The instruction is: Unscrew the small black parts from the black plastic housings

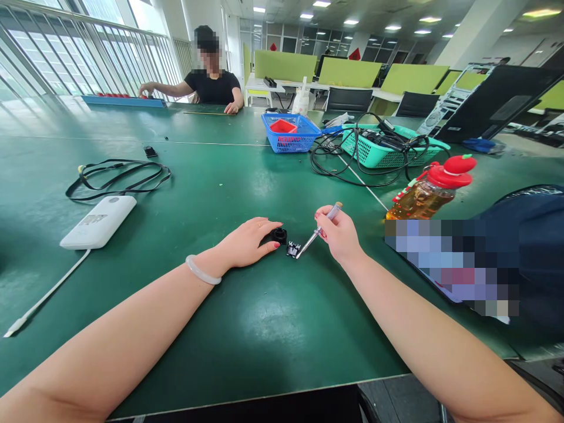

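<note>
My left hand (247,242) lies flat on the green table (247,329), fingertips pressing on a small black round part (278,235). My right hand (340,235) grips a slim clear-handled screwdriver (318,231), slanted down to the left. Its tip touches a small black and silver component (292,249) that sits on the table just right of the black part. A pale bangle is on my left wrist.
A white power strip (99,221) and a coiled black cable (118,178) lie at left. A blue basket (289,133), a teal basket (388,148) with cables, and a red-capped bottle (429,194) stand at right. A person sits at the far end.
</note>
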A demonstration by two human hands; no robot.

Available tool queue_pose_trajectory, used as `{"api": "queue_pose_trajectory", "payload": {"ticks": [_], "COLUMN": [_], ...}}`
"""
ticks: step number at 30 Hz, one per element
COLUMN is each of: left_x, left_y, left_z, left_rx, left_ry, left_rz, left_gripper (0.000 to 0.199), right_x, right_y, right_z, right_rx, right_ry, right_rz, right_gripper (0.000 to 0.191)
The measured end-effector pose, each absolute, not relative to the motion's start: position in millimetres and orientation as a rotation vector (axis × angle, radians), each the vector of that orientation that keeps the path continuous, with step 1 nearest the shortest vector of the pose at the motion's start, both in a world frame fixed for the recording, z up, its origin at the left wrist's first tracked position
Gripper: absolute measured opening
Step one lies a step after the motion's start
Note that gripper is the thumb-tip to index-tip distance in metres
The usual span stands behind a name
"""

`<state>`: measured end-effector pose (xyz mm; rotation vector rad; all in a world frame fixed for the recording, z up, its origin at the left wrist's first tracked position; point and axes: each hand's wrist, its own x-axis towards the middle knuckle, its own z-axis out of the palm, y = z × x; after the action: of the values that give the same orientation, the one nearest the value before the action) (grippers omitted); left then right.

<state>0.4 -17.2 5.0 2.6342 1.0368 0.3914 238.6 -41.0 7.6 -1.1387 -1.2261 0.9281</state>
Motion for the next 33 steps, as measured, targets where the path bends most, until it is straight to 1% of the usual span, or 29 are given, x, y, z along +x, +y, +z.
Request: {"api": "queue_pose_trajectory", "payload": {"ticks": [9, 15, 21, 33], "left_x": [2, 2, 2, 3], "left_y": [-17, -16, -19, -25], "left_z": [9, 8, 8, 16], "left_rx": [2.662, 2.686, 2.663, 2.685], "left_ry": [1.039, 1.014, 1.031, 0.975], "left_rz": [0.393, 0.420, 0.420, 0.367], "left_gripper": [0.052, 0.049, 0.058, 0.059], "right_x": [241, 243, 244, 223], "right_y": [-41, -40, -41, -58], "right_z": [8, 7, 11, 16], "right_rx": [-1.101, -1.109, -1.178, -1.122], "right_ry": [-1.218, -1.191, -1.088, -1.288], "right_rz": [0.946, 0.838, 0.716, 0.874], "right_gripper": [0.022, 0.024, 0.031, 0.039]}}
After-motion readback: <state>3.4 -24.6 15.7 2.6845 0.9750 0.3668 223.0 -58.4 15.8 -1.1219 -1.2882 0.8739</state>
